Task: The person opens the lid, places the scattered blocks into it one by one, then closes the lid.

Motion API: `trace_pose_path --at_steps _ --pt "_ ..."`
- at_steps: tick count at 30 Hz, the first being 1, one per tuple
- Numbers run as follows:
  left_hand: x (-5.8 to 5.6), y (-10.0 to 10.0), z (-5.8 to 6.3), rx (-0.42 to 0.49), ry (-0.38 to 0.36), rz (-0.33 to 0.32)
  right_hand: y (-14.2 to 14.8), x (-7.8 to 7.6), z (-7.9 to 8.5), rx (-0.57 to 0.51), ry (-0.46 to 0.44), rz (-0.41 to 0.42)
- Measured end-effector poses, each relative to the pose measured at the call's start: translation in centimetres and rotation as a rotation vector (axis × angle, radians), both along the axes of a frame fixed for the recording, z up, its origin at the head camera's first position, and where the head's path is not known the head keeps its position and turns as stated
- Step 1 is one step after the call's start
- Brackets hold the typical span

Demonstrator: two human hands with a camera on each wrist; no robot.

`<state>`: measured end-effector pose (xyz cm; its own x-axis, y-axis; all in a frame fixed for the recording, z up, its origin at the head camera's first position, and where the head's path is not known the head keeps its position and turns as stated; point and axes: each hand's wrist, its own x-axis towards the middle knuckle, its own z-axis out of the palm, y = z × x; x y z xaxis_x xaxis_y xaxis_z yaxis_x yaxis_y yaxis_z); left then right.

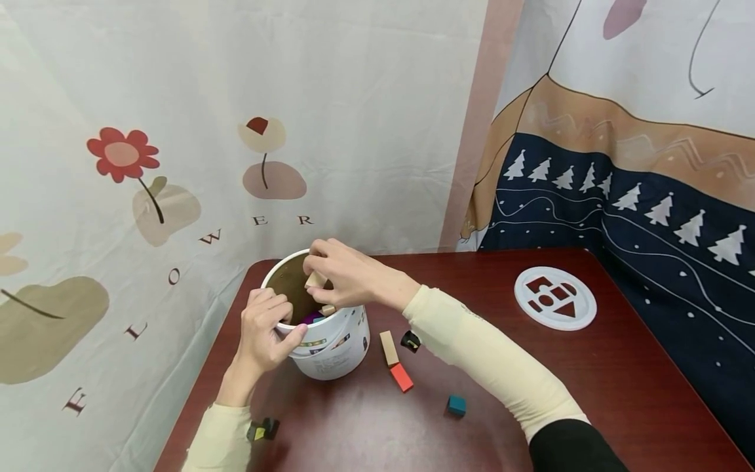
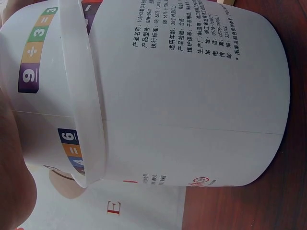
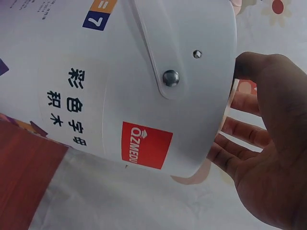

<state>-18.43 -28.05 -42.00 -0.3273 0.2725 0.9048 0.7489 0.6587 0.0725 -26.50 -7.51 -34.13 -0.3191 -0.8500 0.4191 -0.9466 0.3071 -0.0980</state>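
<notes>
A white bucket with printed labels stands on the table, its mouth tipped slightly into view. My left hand grips its near-left rim, thumb outside and fingers over the edge. Above the opening, my right hand pinches a pale wooden block between thumb and fingers. Inside the bucket show a purple piece and another small wooden block. From the left wrist, the bucket wall fills most of the view. In the right wrist view, my right hand reaches over the rim, its fingertips partly hidden.
Right of the bucket lie a long pale wooden block and a red block, end to end. A teal block sits nearer the front. A round white lid with shaped cutouts lies at the right. Patterned cloth hangs behind the table.
</notes>
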Motion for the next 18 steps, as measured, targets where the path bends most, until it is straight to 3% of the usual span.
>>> trace_pose_path --at_steps 6,18 --pt "-0.04 0.08 0.09 -0.002 0.003 -0.004 -0.45 0.12 0.00 0.025 -0.008 -0.020" --pt "0.02 0.14 0.04 -0.003 0.002 0.003 -0.17 0.40 -0.36 0.110 0.064 -0.076"
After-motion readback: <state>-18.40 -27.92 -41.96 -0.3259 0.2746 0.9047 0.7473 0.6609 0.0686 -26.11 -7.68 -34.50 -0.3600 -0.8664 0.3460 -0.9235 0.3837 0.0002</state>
